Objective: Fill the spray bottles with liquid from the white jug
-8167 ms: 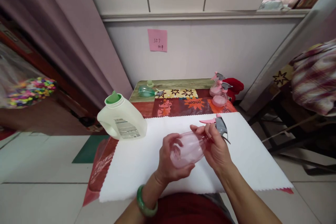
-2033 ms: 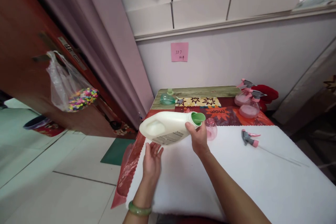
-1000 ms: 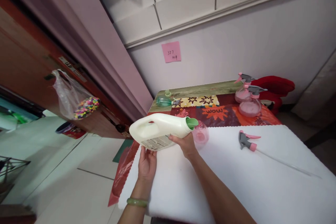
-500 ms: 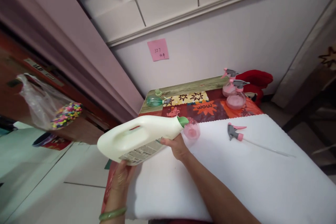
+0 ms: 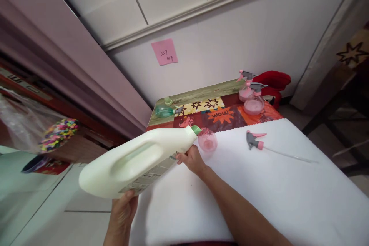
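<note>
A large white jug (image 5: pixel 135 160) with a green spout lies tipped on its side in both my hands, spout over the mouth of a round pink bottle (image 5: pixel 206 141) standing on the white cloth (image 5: pixel 259 184). My left hand (image 5: pixel 122 211) cups the jug's base from below. My right hand (image 5: pixel 191 158) grips the jug near its neck. The bottle's pink and grey spray head (image 5: pixel 253 141), with its long thin tube, lies on the cloth to the right.
Two pink spray bottles (image 5: pixel 250 98) stand at the table's far right by a red soft thing (image 5: pixel 273 80). A green spray bottle (image 5: pixel 165 110) lies at the far left. A pink note (image 5: pixel 164 51) hangs on the wall. A bag of coloured beads (image 5: pixel 54 134) hangs left.
The jug has tilted further, its base swung down and left toward me while the spout stays at the pink bottle's mouth. My left hand has moved under the base.
</note>
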A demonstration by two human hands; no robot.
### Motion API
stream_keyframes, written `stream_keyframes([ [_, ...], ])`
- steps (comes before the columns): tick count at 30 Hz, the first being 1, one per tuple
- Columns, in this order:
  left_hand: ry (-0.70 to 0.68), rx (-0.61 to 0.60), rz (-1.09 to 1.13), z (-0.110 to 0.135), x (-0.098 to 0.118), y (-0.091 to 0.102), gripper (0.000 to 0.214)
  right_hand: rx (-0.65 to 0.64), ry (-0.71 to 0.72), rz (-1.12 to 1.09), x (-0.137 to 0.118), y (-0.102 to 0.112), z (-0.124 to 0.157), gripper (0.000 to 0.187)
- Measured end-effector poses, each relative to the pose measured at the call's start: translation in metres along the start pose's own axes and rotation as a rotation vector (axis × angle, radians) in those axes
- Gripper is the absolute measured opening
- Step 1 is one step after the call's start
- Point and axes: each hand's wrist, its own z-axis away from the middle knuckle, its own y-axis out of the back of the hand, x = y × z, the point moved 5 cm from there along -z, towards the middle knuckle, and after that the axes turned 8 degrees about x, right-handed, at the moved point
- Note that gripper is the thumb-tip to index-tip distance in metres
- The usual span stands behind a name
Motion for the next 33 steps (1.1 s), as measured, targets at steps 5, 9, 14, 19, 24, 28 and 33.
stream_keyframes([
  [5, -0.006, -0.013, -0.014, 0.003, 0.007, -0.007, 0.084, 0.042, 0.006, 0.01, 0.004, 0.003, 0.001, 0.05],
  [9, -0.024, -0.037, -0.026, 0.007, 0.012, -0.013, 0.085, 0.059, 0.042, -0.002, 0.002, 0.003, 0.001, 0.05],
  [14, -0.039, -0.046, -0.055, 0.01, 0.016, -0.012, 0.087, 0.047, -0.004, -0.048, 0.003, 0.002, 0.001, 0.051],
  [19, -0.042, -0.051, -0.064, 0.009, 0.016, -0.008, 0.082, 0.036, -0.024, -0.052, 0.004, 0.001, 0.0, 0.05],
  [24, -0.05, -0.074, -0.06, 0.007, 0.015, -0.007, 0.08, 0.033, -0.031, -0.068, 0.002, 0.002, 0.0, 0.048],
  [28, -0.053, -0.092, -0.068, 0.008, 0.018, -0.011, 0.077, 0.044, -0.049, -0.084, 0.001, 0.002, 0.0, 0.048],
  [33, -0.071, -0.098, -0.083, 0.01, 0.026, -0.018, 0.08, 0.036, -0.046, -0.097, 0.0, 0.001, 0.0, 0.047],
])
